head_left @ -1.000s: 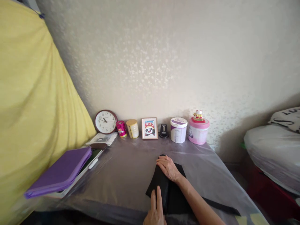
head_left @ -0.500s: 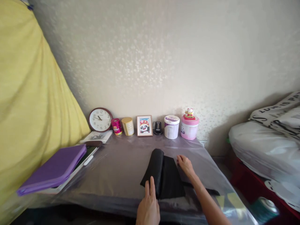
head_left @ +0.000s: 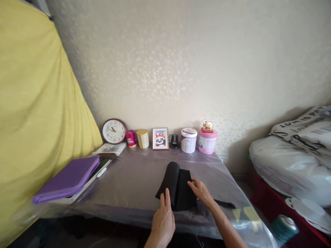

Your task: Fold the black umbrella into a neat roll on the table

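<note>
A black folded cloth-like item (head_left: 171, 179) lies near the table's front edge, its left part rolled or folded over and its right part flat. My left hand (head_left: 163, 215) rests on the lower left of the folded part, two fingers stretched forward. My right hand (head_left: 198, 188) has its fingers closed at the right edge of the flat part. A black strap (head_left: 224, 204) runs out to the right beneath my right forearm.
A purple folder (head_left: 67, 175) lies at the left. Along the wall stand a clock (head_left: 114, 131), several tins, a picture frame (head_left: 160, 138) and a pink tub (head_left: 207, 142). A green can (head_left: 283, 229) is at the lower right.
My right hand has moved left and down onto the black item's right edge. The flat right part looks narrower. The camera view has shifted slightly.
</note>
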Demonstrator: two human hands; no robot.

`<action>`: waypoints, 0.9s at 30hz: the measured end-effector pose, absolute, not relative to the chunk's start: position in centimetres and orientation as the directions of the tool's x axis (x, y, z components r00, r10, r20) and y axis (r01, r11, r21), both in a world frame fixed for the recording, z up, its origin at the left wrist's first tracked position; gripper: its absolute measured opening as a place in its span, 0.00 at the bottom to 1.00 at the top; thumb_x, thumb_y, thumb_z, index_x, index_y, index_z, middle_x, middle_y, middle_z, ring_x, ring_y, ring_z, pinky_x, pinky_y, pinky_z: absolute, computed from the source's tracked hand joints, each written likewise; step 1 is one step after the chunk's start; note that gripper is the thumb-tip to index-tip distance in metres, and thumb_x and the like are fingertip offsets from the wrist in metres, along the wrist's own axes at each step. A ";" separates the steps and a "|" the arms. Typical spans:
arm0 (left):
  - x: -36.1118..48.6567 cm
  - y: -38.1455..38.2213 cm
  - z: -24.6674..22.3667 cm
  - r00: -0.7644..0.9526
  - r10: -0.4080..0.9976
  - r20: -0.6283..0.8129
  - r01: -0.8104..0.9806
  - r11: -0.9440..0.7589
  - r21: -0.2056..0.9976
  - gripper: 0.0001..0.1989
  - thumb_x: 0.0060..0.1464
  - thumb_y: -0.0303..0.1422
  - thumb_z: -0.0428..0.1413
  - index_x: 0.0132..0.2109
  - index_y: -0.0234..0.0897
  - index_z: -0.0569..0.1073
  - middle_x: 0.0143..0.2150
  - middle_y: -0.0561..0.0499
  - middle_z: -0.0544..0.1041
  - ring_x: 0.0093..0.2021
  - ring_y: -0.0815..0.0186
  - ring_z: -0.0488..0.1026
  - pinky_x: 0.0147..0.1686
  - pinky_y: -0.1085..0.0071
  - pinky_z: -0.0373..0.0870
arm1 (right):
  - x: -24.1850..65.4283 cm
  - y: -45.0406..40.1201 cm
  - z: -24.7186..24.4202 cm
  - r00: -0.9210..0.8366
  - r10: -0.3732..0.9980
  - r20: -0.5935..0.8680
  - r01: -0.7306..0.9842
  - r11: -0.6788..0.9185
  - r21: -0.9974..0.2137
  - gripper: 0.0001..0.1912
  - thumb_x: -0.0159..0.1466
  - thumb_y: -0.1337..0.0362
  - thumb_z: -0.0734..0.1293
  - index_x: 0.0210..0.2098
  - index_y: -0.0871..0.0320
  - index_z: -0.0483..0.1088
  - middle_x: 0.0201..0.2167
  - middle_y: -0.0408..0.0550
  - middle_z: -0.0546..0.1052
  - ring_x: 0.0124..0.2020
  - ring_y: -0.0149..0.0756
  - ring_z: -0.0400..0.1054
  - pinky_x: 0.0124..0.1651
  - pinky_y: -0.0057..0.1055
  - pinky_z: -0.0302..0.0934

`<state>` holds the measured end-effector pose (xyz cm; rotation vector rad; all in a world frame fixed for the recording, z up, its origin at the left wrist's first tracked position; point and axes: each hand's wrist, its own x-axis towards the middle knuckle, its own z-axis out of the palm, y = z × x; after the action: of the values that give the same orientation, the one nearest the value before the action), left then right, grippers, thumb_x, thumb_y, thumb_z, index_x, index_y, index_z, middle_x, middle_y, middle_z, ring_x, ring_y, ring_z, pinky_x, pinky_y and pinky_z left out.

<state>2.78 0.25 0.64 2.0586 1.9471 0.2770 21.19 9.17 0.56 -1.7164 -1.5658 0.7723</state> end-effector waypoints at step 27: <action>2.6 0.3 0.3 0.069 0.996 -0.056 0.951 -0.048 0.307 0.30 0.50 0.19 0.40 0.61 0.22 0.46 0.63 0.33 0.50 0.51 0.61 0.67 0.45 0.72 0.65 | 11.1 11.9 3.3 -0.221 0.971 0.087 0.632 0.211 -0.745 0.09 0.57 0.66 0.59 0.36 0.60 0.69 0.21 0.41 0.76 0.20 0.28 0.67 0.28 0.22 0.55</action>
<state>2.63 0.31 0.29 2.0857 1.9639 0.2487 11.13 11.94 3.31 -1.4807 -1.9331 0.7897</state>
